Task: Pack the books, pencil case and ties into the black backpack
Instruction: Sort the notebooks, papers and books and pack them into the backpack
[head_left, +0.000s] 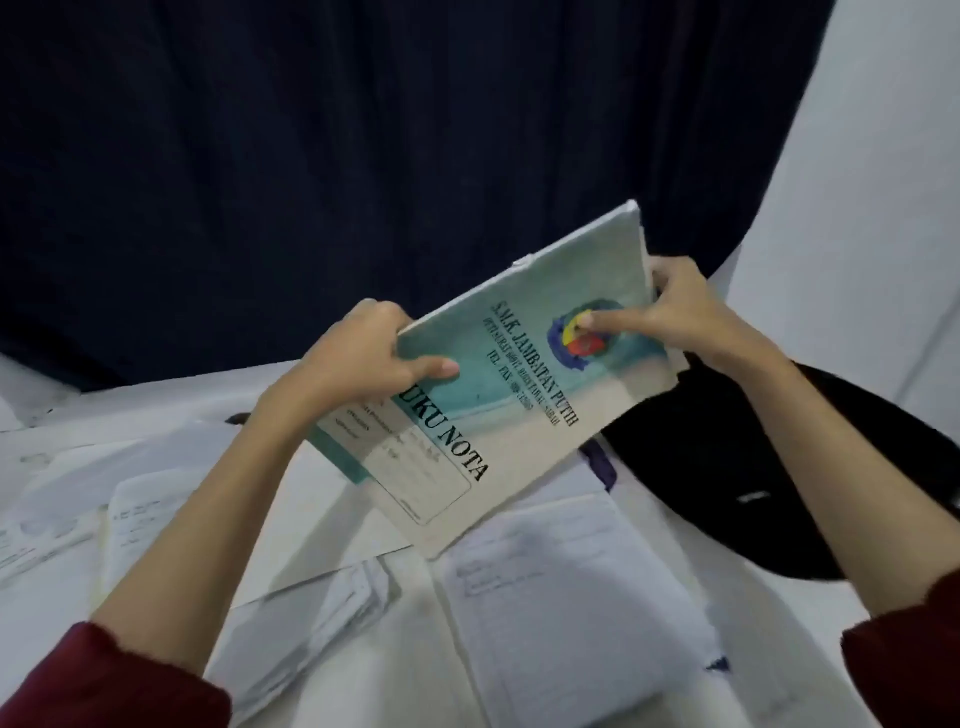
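A teal and white notebook (524, 374) with "BUKU NOTA" printed on its cover is held tilted above the white surface. My left hand (363, 353) grips its left edge, thumb on the cover. My right hand (685, 317) grips its right edge, thumb pressed on the coloured logo. More books or pages seem stacked behind the notebook at its right edge. The black backpack (727, 467) lies to the right, partly hidden behind the notebook and my right forearm. A dark blue strip (602, 462), perhaps a tie, pokes out below the notebook.
Open exercise books and loose written pages (561, 597) lie spread over the white surface (311, 478) below my arms, with more papers (62, 499) at the left. A dark blue curtain (363, 156) hangs behind, and a white wall (883, 182) stands at the right.
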